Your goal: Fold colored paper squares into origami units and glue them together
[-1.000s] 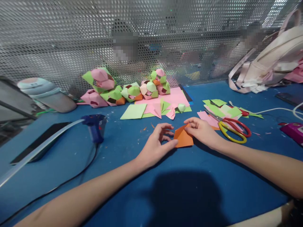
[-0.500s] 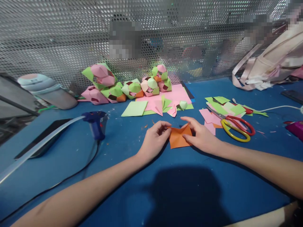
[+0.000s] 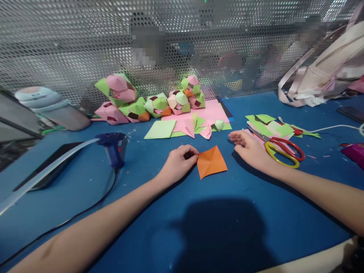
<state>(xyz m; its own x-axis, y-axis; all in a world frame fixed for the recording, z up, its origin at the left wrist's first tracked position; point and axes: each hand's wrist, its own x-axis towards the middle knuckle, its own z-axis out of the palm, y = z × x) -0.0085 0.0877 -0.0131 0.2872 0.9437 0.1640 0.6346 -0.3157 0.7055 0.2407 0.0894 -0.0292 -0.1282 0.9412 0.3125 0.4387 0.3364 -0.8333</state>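
Note:
Between my hands is a square of orange paper, creased, one corner pointing away from me. My left hand pinches its left edge between thumb and fingers. Off to the right, apart from the paper, my right hand is held with its fingers spread from the thumb and nothing in it. Scissors with red and yellow handles lie just beyond the right wrist, their blades over pink and green paper pieces.
Folded paper balls line the perforated metal screen. A light green paper stack and pink sheets lie before them. A blue glue gun with a cord stands left, near a tumbler. A pale bag sits back right.
My right hand has let go of the orange paper and moved right. The paper, bent up before, now lies flatter and is turned. My left hand has shifted slightly left, keeping its pinch.

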